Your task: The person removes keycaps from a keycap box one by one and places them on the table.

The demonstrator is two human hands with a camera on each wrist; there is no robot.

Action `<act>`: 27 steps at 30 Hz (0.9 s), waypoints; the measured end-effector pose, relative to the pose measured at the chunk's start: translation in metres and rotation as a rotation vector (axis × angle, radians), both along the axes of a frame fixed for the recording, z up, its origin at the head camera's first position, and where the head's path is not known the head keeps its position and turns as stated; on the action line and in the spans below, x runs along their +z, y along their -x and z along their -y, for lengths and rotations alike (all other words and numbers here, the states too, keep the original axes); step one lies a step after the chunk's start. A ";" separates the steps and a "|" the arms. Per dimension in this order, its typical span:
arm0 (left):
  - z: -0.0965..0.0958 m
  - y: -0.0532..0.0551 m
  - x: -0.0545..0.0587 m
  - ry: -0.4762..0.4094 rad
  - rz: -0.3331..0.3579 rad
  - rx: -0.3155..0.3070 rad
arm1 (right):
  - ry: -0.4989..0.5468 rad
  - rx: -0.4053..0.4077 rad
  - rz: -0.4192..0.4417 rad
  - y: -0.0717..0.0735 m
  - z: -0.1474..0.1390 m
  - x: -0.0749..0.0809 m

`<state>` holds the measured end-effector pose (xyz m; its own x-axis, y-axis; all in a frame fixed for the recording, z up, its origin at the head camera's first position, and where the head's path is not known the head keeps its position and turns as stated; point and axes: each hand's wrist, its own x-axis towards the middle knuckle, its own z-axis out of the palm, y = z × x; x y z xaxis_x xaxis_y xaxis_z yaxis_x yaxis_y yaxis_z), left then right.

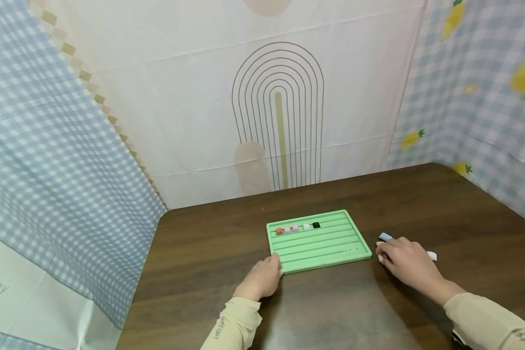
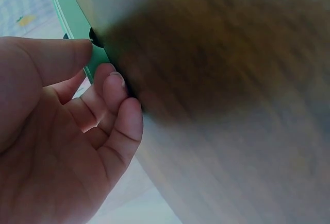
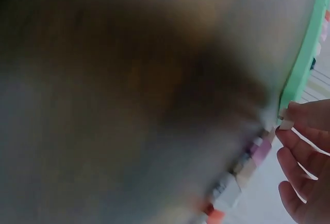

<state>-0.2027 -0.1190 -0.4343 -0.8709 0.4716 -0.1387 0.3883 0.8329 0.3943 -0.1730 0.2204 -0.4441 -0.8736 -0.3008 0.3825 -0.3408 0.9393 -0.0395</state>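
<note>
A light green ridged tray (image 1: 319,248) lies on the table. Along one of its upper grooves sits a row of several small cubes: an orange cube (image 1: 279,231), two pink ones, a white cube (image 1: 306,226) and a black cube (image 1: 317,225). At the tray's near left corner, my left hand (image 1: 260,278) pinches the edge between thumb and fingers. My right hand (image 1: 409,262) is just right of the tray, over loose blocks. In the right wrist view its thumb and forefinger pinch a small whitish block (image 3: 286,124), partly hidden by the fingertips.
Around the right hand lie a light blue block (image 1: 385,236) and a white block (image 1: 431,255). The right wrist view also shows a purple block (image 3: 261,152) and an orange block (image 3: 215,217). Patterned cloth (image 1: 192,107) hangs behind the brown table (image 1: 201,253).
</note>
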 end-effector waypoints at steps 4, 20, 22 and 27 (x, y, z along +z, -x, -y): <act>0.000 0.000 -0.002 0.003 -0.011 -0.006 | 0.010 -0.020 0.015 0.000 0.004 -0.005; 0.002 0.000 0.001 0.008 -0.014 -0.004 | 0.077 0.013 0.097 0.036 0.031 0.016; 0.001 0.000 0.002 0.005 -0.013 -0.013 | 0.084 0.036 0.120 0.047 0.043 0.014; 0.000 -0.001 0.002 0.005 0.001 -0.018 | 0.162 0.066 0.220 0.077 0.074 0.006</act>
